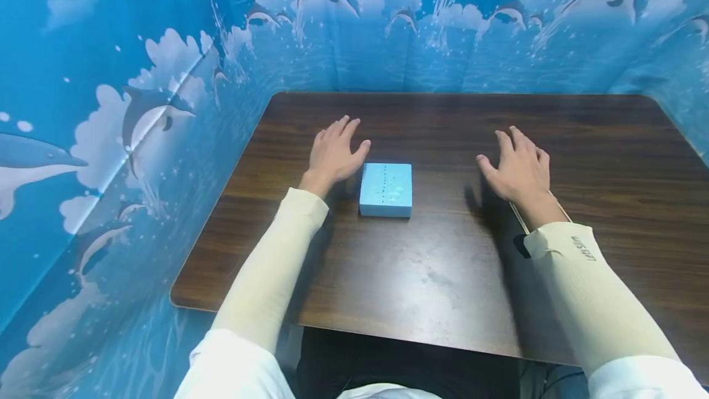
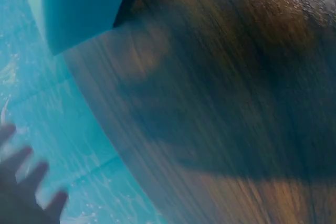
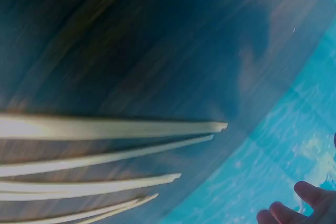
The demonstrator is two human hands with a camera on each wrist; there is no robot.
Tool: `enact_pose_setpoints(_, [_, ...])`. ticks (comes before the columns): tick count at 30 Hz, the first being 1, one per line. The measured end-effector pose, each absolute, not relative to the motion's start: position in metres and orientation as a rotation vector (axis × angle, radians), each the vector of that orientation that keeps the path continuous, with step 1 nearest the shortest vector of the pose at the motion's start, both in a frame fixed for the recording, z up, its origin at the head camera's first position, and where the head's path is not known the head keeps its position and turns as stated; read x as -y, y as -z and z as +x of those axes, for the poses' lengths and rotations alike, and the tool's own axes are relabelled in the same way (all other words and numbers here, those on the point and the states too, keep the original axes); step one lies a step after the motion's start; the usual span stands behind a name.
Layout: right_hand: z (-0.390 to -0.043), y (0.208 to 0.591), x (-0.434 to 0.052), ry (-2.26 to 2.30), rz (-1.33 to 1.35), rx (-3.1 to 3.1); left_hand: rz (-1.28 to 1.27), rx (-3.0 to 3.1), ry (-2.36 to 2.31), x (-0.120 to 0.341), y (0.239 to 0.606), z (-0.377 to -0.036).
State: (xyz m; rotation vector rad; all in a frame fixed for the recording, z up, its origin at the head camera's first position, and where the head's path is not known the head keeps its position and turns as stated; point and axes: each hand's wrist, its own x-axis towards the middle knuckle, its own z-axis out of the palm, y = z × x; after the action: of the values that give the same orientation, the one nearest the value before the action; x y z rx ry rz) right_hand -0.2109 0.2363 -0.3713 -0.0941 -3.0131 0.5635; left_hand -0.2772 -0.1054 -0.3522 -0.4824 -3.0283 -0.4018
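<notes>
Head view bright, sharp, edges warped; both wrist views motion-blurred.

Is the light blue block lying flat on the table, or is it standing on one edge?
Lying flat. The light blue block rests on its broad face on the table, dotted top face upward, between both hands.

Perhaps "LAB SIUM" on right sleeve [image 1: 581,263]

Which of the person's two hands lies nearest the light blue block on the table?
The left hand: its thumb lies beside the light blue block, while the right hand rests further off, with bare table between.
</notes>
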Motion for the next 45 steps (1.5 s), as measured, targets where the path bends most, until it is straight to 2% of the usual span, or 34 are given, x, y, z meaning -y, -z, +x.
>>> enact_pose_setpoints(6, [-0.202, 0.367, -0.274, -0.675, -0.207, 3.005, -0.804, 3.121, 0.563, 0.104, 0.357, -0.271])
enact_pose_setpoints(10, [-0.193, 0.367, -0.3, -0.73, -0.271, 3.012, -0.912, 3.201, 0.66, 0.103, 0.359, -0.264])
enact_pose_setpoints(21, [-0.187, 0.38, -0.314, -0.872, -0.298, 3.09, -0.923, 3.3, 0.718, 0.13, 0.366, -0.255])
enact_pose_setpoints(30, [-0.174, 0.381, -0.341, -0.814, -0.413, 3.218, -0.986, 3.285, 0.755, 0.114, 0.378, -0.257])
enact_pose_setpoints(45, [-0.177, 0.384, -0.344, -0.773, -0.423, 3.25, -0.98, 3.306, 0.832, 0.116, 0.38, -0.259])
